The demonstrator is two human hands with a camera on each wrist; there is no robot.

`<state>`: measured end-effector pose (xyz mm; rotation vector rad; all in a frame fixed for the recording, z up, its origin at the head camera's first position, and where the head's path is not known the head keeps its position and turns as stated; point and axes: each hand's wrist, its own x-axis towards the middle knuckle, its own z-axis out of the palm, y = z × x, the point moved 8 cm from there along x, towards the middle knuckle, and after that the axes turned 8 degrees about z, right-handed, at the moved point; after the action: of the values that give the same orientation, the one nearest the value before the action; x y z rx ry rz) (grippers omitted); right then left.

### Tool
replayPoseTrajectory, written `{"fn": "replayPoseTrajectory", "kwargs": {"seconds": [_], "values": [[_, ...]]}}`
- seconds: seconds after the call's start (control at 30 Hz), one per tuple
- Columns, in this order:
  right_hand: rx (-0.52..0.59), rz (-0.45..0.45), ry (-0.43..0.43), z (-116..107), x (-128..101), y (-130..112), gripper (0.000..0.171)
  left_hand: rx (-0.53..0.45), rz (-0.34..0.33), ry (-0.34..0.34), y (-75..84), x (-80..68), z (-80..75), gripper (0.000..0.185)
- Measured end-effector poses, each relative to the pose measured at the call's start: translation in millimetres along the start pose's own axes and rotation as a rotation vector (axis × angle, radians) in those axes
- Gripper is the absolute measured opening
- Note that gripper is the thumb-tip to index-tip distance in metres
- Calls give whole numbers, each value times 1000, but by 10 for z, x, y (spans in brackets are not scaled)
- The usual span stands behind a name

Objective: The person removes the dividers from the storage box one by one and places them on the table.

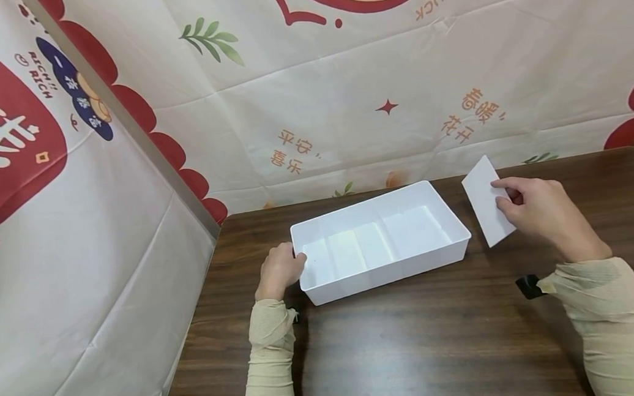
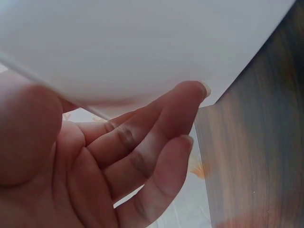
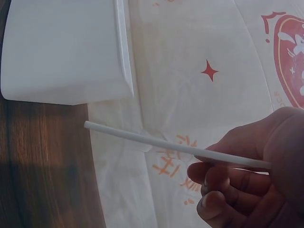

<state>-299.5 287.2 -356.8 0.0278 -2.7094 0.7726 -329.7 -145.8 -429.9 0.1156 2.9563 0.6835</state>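
White, thin and flat, the panel (image 1: 485, 201) tilts just right of the box (image 1: 388, 273), pinched between the right hand's (image 1: 541, 210) thumb and fingers. The left hand (image 1: 280, 269) grips the box's left end; paler bands cross its shallow floor.

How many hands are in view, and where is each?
2: the left hand grips the tray at its left end; the right hand pinches the white panel beside the tray.

Indoors, booth-like — printed cloth (image 1: 338, 107) (plus table (image 1: 415, 338))
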Motion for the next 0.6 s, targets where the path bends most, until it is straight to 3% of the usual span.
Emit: {"fn": "replayPoseTrajectory", "kwargs": {"seconds": [0.3,0.6], "values": [[17,59,-48,21,13,81,31,5,4,-2,-2,0,-3,31],[8,51,-39,37,34,187,30,5,-1,-3,-8,6,3,32]]}}
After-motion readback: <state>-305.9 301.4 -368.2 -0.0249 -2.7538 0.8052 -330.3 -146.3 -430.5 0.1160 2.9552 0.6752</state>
